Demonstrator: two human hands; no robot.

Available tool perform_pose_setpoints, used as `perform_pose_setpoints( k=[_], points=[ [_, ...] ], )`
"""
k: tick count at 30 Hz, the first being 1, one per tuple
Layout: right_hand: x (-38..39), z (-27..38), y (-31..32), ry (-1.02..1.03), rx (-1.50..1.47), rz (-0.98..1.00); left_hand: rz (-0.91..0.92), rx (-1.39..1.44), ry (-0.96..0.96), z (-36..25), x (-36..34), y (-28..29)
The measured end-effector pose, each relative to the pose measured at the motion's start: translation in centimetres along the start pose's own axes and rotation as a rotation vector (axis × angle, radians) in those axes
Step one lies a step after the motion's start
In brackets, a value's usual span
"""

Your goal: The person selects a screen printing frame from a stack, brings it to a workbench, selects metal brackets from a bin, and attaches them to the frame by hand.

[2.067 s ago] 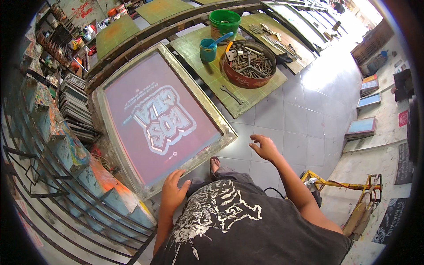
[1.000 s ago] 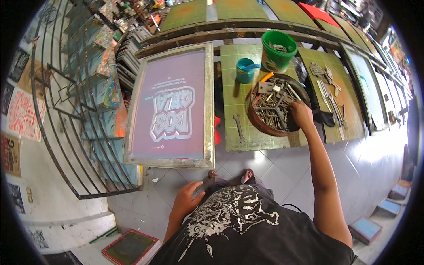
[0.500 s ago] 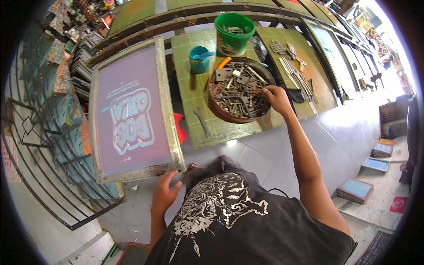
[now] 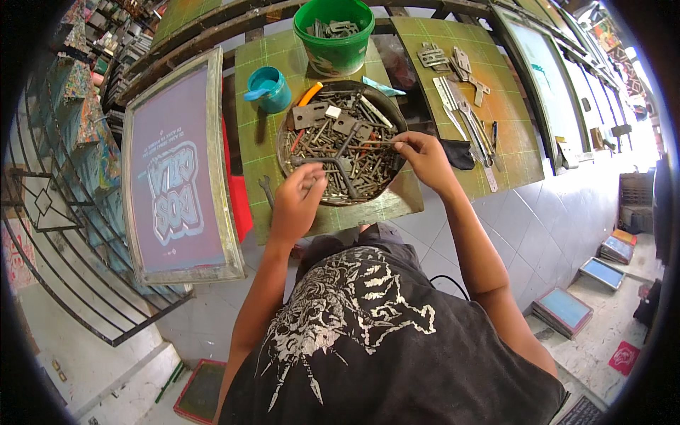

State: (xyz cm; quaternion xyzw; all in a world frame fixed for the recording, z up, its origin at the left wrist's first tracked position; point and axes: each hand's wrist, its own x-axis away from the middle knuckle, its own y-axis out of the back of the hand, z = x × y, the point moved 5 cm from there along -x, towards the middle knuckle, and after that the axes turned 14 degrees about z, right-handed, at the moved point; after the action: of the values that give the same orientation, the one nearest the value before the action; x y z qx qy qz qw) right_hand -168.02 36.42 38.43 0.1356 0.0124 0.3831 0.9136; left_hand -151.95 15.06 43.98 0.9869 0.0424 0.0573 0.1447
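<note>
A round pan (image 4: 282,145) full of loose bolts, screws and flat metal plates sits on the green-topped board. My right hand (image 4: 425,161) is at its right rim, thumb and fingers pinched on a slim metal rod (image 4: 379,143), perhaps a long screw. Over the left front rim, my left hand (image 4: 296,200) has its fingers curled in among the hardware, beside a dark bent metal bar (image 4: 345,177). Whatever those fingers hold is too small to make out. An orange handle (image 4: 310,93) and a white block (image 4: 333,112) show in the pan.
A green bucket (image 4: 333,53) of metal parts and a blue cup (image 4: 270,92) stand behind the pan. A printing screen frame (image 4: 234,248) leans at left, near a wrench (image 4: 265,191). Hinges (image 4: 464,64) and metal rulers (image 4: 474,131) lie at right.
My left hand has come up from beside the screen frame to the pan. My right hand stays at the pan's right side, now with a slim rod showing. The view has shifted.
</note>
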Motion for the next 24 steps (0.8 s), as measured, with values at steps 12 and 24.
perform_pose_setpoints(
  k=[12,24],
  points=[
    [-1.7,0.8,0.8,0.086,0.061,0.167,0.054,0.242,0.166,2.3,-6.9,-3.3],
    [-4.8,1.0,-2.4,0.262,0.968,0.244,-0.258,0.243,0.183,4.2,-0.3,3.0]
  ],
)
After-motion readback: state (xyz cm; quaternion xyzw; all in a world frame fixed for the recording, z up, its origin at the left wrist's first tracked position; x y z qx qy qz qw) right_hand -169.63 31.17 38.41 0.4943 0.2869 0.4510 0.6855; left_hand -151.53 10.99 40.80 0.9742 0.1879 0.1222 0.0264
